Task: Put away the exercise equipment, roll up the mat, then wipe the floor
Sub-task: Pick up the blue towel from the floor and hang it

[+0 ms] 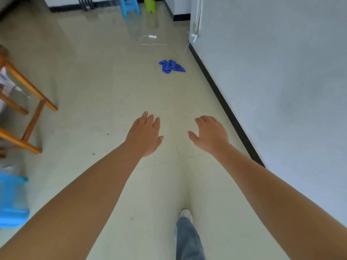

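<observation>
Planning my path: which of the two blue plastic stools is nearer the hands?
The blue plastic stool at the left frame edge, beside the left forearm; the other blue plastic stool stands far off by the back wall.

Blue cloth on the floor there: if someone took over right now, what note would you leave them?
Left hand and right hand: both open, empty, stretched forward above the pale tiled floor.
Crumpled blue cloth: on the floor ahead, near the black skirting of the right wall, untouched.
Done: no mat or exercise gear lies on the floor in view.
Left: walk over, pick up the cloth, wipe the floor.
</observation>
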